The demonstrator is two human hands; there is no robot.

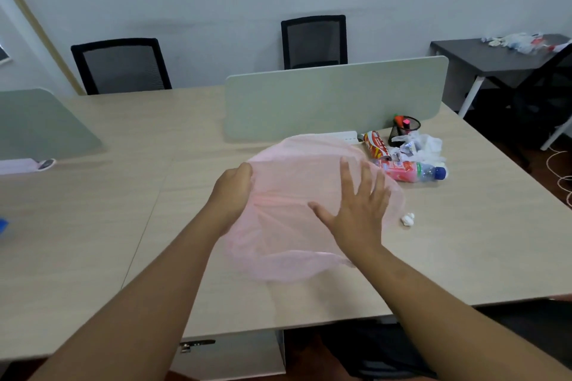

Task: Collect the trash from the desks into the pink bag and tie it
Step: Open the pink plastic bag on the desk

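Observation:
A thin pink bag (294,182) billows above the light wooden desk (464,241). My left hand (232,192) grips the bag's left edge with curled fingers. My right hand (356,207) is spread flat with straight fingers against the bag's right side. Beyond the bag lies a heap of trash: a red and yellow snack wrapper (376,144), crumpled white plastic and paper (418,144), and a bottle (413,171) with a pink label and blue cap lying on its side. A small white paper wad (408,219) sits to the right of the bag.
A black mesh pen cup (404,127) stands by the grey divider panel (334,96), with a white power strip (346,135) at its foot. Two black chairs (314,42) stand behind the desk. More trash (523,40) lies on a dark table (483,56) at the far right.

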